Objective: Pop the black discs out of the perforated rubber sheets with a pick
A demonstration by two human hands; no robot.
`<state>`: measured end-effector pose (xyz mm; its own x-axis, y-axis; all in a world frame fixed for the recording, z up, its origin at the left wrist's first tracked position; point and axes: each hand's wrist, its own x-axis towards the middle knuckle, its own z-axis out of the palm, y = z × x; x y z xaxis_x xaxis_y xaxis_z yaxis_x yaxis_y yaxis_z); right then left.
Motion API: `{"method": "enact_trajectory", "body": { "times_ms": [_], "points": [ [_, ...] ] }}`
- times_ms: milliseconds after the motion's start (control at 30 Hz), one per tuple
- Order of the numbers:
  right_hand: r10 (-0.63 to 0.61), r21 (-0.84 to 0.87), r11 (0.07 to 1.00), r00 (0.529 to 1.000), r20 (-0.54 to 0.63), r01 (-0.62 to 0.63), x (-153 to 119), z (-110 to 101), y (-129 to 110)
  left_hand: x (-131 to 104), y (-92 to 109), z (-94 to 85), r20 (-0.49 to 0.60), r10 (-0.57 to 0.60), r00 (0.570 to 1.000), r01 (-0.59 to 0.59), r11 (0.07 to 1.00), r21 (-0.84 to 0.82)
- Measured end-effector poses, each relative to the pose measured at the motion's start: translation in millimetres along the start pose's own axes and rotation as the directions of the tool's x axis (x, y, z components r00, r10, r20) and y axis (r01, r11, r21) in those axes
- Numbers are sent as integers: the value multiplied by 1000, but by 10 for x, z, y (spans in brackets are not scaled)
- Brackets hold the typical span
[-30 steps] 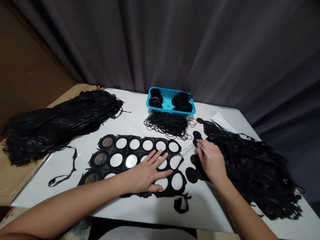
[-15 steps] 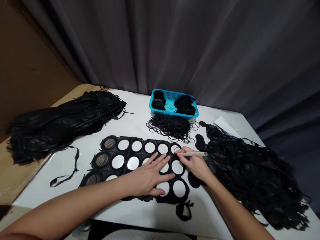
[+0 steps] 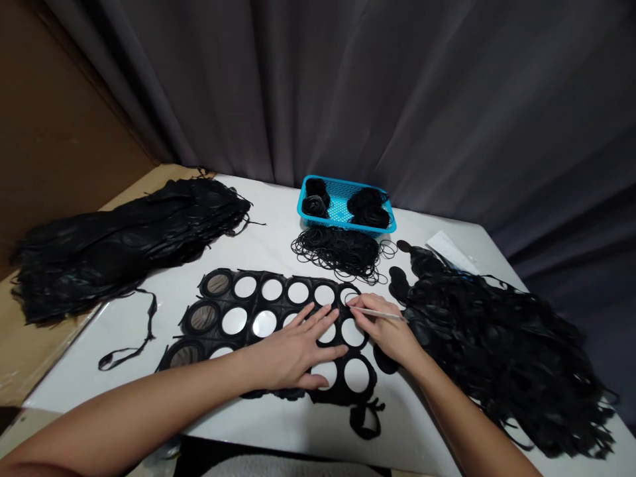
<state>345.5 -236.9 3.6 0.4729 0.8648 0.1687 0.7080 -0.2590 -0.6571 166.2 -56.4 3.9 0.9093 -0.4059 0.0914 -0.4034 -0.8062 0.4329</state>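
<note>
A black sheet point(image 3: 334, 396) with rows of round openings lies on the table, most openings showing white and the leftmost ones a greyish film. My left hand point(image 3: 293, 354) rests flat on its right half, fingers spread. At the upper right opening, my right hand point(image 3: 392, 334) grips a thin, pale, stick-like tool point(image 3: 381, 313) between thumb and fingers. The tool's tip is hidden at the fingertips. A thin black ring point(image 3: 350, 294) shows in that opening by the fingertips; whether it is held is unclear.
A blue basket point(image 3: 348, 228) with bundles of black rings stands at the back, loose rings point(image 3: 342, 253) in front. Black material is piled left point(image 3: 124, 245) and right point(image 3: 501, 351). A black scrap point(image 3: 366, 420) lies near the front edge.
The tool in my right hand has tilted, its rear end now lower and nearer the hand. My right hand has shifted slightly; my left hand stays put.
</note>
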Motion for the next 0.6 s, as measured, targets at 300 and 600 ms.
{"method": "enact_trajectory", "body": {
  "times_ms": [300, 600],
  "points": [
    [-232, -416, 874, 968, 93, 249, -36, 83, -61, -1, -18, 14, 12, -1, 1000, 1, 1000, 9],
    [197, -274, 887, 841, -504, -372, 170, -648, 353, -16, -27, 8, 5, 25, 1000, -25, 1000, 15]
  ]
}}
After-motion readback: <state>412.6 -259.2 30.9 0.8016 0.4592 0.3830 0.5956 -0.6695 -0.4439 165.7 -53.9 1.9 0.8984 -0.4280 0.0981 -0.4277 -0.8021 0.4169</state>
